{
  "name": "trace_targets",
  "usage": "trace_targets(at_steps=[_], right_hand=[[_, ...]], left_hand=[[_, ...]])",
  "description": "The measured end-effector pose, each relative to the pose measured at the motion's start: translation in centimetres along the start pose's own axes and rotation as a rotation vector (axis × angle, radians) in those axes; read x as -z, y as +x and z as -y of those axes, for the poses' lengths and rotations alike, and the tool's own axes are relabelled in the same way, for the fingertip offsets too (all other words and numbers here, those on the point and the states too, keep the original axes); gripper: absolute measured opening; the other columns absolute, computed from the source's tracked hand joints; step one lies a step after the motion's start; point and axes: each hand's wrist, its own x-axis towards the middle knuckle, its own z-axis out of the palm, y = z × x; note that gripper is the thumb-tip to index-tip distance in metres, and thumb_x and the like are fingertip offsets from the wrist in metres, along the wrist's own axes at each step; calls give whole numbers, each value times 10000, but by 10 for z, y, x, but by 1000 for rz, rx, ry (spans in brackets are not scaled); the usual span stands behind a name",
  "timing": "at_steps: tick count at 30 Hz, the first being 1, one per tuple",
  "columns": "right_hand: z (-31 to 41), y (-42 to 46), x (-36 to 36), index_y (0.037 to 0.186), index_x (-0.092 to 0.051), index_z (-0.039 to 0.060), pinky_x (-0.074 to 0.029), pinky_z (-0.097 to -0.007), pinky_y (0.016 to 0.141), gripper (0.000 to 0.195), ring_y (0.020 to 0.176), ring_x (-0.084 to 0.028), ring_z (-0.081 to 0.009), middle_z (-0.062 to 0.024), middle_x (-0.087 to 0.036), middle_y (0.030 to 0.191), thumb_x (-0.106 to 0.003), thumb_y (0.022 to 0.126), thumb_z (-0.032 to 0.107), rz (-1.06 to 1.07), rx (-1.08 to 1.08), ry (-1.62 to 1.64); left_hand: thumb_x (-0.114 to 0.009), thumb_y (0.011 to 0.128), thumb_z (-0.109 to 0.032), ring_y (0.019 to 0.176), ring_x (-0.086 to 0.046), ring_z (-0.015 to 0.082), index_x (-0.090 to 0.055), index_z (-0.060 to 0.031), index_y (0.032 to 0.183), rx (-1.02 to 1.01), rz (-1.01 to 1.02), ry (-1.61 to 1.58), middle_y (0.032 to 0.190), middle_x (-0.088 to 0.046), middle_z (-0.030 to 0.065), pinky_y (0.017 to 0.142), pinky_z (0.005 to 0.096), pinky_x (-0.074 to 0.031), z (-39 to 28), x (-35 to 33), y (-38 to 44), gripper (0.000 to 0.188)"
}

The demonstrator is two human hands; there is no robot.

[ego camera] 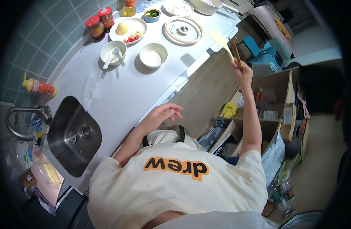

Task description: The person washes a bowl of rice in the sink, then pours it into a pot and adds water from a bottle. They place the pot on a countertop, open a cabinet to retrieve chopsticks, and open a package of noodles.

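Note:
My right hand point(244, 75) grips a cream-coloured spatula point(220, 40) and a pair of wooden chopsticks point(235, 51) together, raised over the floor just past the counter's edge. Empty, with loosely spread fingers, my left hand point(164, 114) hangs in front of my body beside the counter's front edge. On the white countertop point(126, 90) stand a plain white bowl point(153, 56) and a second bowl point(124, 53) with a white spoon point(110, 59) in it. A glass pot lid with a metal knob point(190, 35) lies nearest the spatula.
A white plate point(141, 25) carries a round yellowish item, chopped red chillies and minced garlic. Red-lidded jars point(106, 19) stand by the tiled wall. A steel sink point(74, 154) is at left, with a squeeze bottle point(39, 87) behind it. Wooden shelving point(274, 75) stands at right.

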Motion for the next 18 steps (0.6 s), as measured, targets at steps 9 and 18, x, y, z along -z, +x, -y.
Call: trace_targets(at_steps=[9, 18], right_hand=[[-121, 209, -119, 899, -741, 89, -454, -360, 561, 290, 556, -586, -251, -123, -599, 602, -716, 850, 374, 248, 18, -189], [-198, 295, -205, 1027, -745, 120, -523, -326, 661, 207, 720, -671, -232, -81, -717, 894, -711, 851, 225, 425, 237, 79]], left_hand=[[-462, 945, -221, 894, -536, 146, -569, 48, 1171, -162, -525, 0, 1006, -643, 130, 862, 284, -432, -21, 37, 55, 367], [-475, 945, -172, 870, -527, 144, -584, 17, 1138, -297, -1003, -117, 1009, -642, 121, 857, 288, -424, -43, 1, 171, 291]])
